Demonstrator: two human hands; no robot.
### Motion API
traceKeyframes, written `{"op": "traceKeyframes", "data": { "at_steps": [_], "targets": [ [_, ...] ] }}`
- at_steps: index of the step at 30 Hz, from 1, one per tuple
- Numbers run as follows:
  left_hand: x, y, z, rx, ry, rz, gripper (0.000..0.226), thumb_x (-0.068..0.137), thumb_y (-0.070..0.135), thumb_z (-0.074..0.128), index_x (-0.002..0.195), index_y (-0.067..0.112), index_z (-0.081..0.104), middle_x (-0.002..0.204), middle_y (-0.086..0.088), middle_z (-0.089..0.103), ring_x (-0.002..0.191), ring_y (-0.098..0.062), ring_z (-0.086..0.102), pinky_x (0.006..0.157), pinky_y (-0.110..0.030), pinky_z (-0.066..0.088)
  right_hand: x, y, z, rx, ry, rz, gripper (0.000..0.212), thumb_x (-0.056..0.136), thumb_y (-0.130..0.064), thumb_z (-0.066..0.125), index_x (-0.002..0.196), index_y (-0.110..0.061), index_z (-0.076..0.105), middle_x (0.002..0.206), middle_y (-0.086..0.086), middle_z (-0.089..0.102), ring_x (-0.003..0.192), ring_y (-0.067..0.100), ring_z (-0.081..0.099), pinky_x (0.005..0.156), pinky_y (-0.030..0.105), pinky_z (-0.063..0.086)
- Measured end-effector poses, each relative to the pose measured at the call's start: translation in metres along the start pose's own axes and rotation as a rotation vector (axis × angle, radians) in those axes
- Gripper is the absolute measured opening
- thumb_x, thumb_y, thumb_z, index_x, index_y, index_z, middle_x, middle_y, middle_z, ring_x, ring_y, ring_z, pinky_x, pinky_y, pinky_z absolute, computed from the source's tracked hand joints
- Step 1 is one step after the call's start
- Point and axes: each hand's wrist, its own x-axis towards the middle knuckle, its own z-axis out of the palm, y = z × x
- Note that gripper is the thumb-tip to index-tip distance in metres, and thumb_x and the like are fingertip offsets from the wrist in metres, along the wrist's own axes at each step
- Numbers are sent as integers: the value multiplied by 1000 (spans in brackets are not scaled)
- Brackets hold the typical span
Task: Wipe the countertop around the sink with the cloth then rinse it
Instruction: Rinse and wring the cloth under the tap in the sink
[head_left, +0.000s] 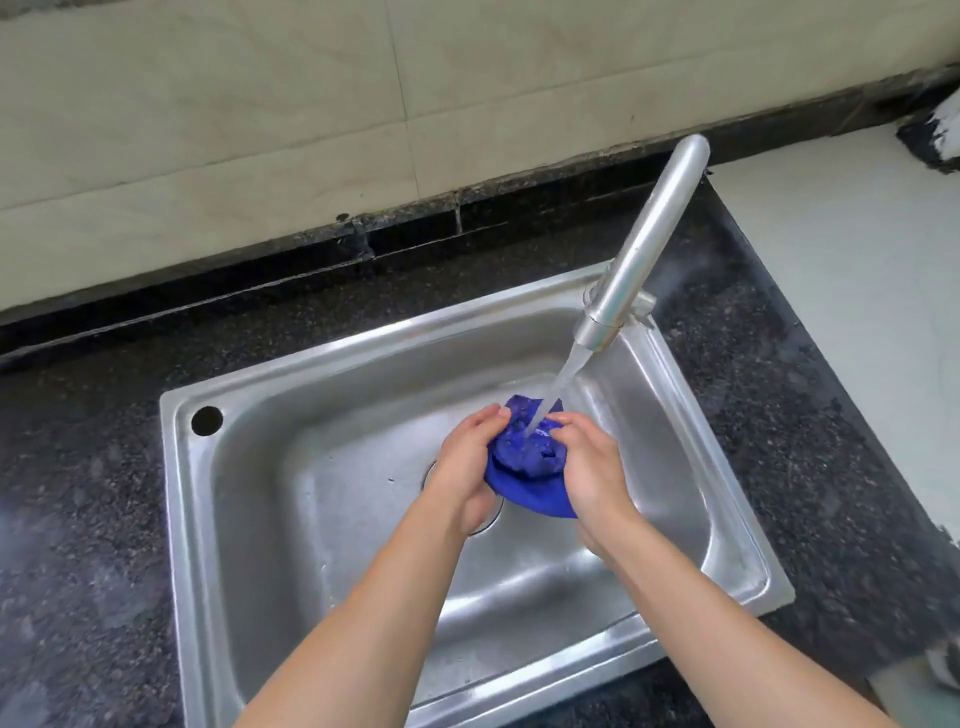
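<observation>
Left hand (467, 457) and right hand (587, 462) both gripped the bunched blue cloth (524, 457) between them, held over the stainless steel sink (291, 519) basin. Water stream (550, 395) from the silver metal faucet (644, 244) hit the cloth. Dark speckled stone bench (78, 493) surrounded the sink.
</observation>
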Motion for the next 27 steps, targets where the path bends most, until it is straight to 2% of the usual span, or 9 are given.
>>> {"op": "traceKeyframes", "data": {
  "at_steps": [3,5,9,12,15,19,21,23,27],
  "targets": [
    [0,-15,17,27,145,53,20,93,9,58,110,0,59,104,-23,68,83,-29,66,73,-34,54,1,11,3,-38,11,-23,6,87,-27,60,86,-21,60,86,-1,68,79,16,64,81,35,52],
    [-3,-23,26,55,176,84,5,96,10,54,100,7,56,92,-13,68,73,-23,63,67,-30,51,19,12,1,-133,98,-74,16,82,-36,66,91,-25,58,91,-2,66,84,17,64,83,35,52],
    [2,-13,27,-122,214,135,10,100,12,44,98,8,53,89,-14,63,72,-23,61,73,-34,50,28,13,4,-12,67,-52,22,85,-38,64,96,-18,62,89,1,64,74,10,61,74,26,48],
    [5,0,34,-157,257,108,15,101,18,41,100,10,54,77,-9,63,60,-21,62,67,-32,51,14,24,16,-98,3,-153,15,85,-36,65,80,-23,58,84,2,64,70,10,60,68,26,46],
    [-4,-11,48,60,248,162,23,103,19,36,99,11,57,83,-7,62,71,-20,59,67,-29,47,47,6,14,11,186,-82,29,87,-23,63,62,-19,52,56,-5,56,55,13,51,64,31,42],
    [10,0,42,4,279,112,35,102,37,37,107,10,59,99,-15,70,84,-29,68,79,-40,56,45,6,22,-17,125,-182,27,88,-36,61,66,-21,57,64,-3,62,62,16,58,66,35,48],
    [17,13,36,-30,288,47,38,102,41,37,100,11,59,82,-14,70,67,-26,69,69,-36,58,17,26,29,-145,-9,-260,32,83,-53,55,73,-23,59,73,7,64,70,25,62,68,39,50],
    [12,5,38,41,245,-3,41,104,37,32,85,13,59,63,-7,67,49,-17,61,49,-19,48,21,25,26,-227,37,-256,39,82,-59,51,74,-22,58,71,7,63,68,27,62,66,41,52],
    [4,-20,42,115,281,23,36,104,31,31,95,13,60,80,-8,66,61,-18,58,52,-23,45,63,12,18,-328,217,-223,39,89,-46,57,65,-17,47,60,-4,54,65,24,55,68,41,47]
  ]
}}
